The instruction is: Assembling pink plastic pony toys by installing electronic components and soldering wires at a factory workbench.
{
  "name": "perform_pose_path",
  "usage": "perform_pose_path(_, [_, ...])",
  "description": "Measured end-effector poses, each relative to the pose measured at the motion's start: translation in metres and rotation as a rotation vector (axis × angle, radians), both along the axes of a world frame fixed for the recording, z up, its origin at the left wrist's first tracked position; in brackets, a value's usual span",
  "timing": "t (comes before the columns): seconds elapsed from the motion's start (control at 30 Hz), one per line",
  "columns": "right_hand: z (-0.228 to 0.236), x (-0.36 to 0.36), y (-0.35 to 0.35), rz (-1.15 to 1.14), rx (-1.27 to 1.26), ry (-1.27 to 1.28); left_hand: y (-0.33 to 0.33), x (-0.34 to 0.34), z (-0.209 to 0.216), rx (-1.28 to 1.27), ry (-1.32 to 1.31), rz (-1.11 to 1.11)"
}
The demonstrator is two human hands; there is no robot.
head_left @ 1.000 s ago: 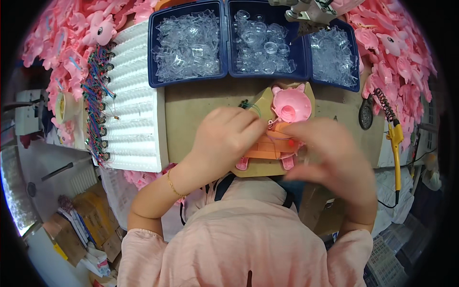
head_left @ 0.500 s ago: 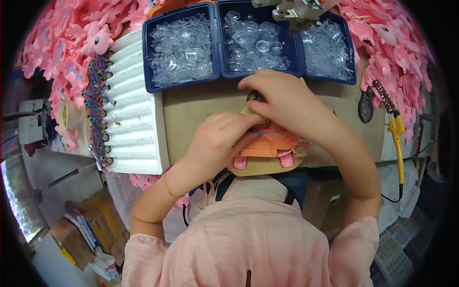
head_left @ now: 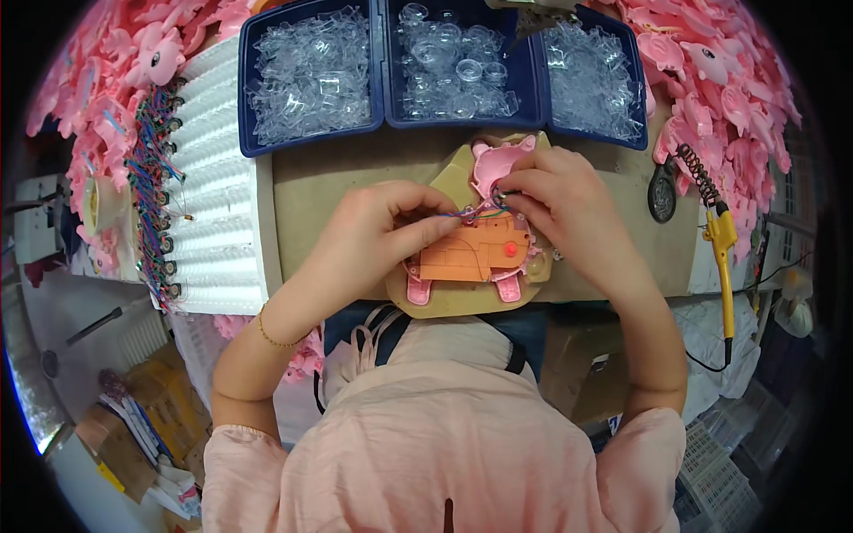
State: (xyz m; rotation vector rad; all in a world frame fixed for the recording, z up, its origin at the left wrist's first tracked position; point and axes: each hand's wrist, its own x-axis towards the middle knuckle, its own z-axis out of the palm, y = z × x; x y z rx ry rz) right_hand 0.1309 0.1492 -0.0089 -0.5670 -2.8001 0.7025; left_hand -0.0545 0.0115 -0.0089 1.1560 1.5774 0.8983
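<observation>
A pink toy half-shell (head_left: 497, 164) lies hollow side up in a tan shaped holder (head_left: 455, 184) on the bench in front of me. An orange block (head_left: 465, 255) with a red knob covers the lower part of the shell, and pink feet stick out below it. Thin coloured wires (head_left: 486, 211) cross the shell's narrow part. My left hand (head_left: 391, 222) pinches them at their left end between thumb and fingers. On the other side, my right hand (head_left: 569, 200) has its fingertips closed on the wires near the shell's neck, partly hiding what lies there.
Blue bins (head_left: 384, 124) of clear plastic parts stand behind the holder. To the left is a white ribbed tray (head_left: 218, 204) with bundled wires and small round parts (head_left: 153, 195). Pink toy shells (head_left: 711, 115) pile up at both sides. A yellow soldering iron (head_left: 724, 258) rests at the right.
My hands have moved apart, with the right one shifting right and down, uncovering the shell's upper part and the orange block. The dark round thing by my right fingers no longer shows. The whole view has shifted slightly.
</observation>
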Motion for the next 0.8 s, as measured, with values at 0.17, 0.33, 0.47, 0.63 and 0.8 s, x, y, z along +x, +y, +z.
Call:
perform_pose_path(0.17, [0.000,-0.001,0.006,0.065,-0.067,-0.003,0.000,-0.004,-0.003,-0.143,-0.274,0.039])
perform_pose_path(0.33, [0.004,-0.015,0.018,0.138,-0.147,-0.073,0.000,-0.005,-0.010,0.288,0.120,-0.157])
perform_pose_path(0.47, [0.015,-0.029,0.015,0.112,-0.133,-0.319,-0.003,0.000,0.000,0.246,0.206,-0.158])
perform_pose_path(0.63, [-0.001,-0.016,0.017,0.140,-0.187,-0.181,-0.007,0.003,-0.001,0.084,0.077,-0.008])
perform_pose_path(0.8, [0.002,0.013,-0.007,0.065,-0.293,0.126,-0.011,0.008,-0.004,0.166,0.156,-0.016])
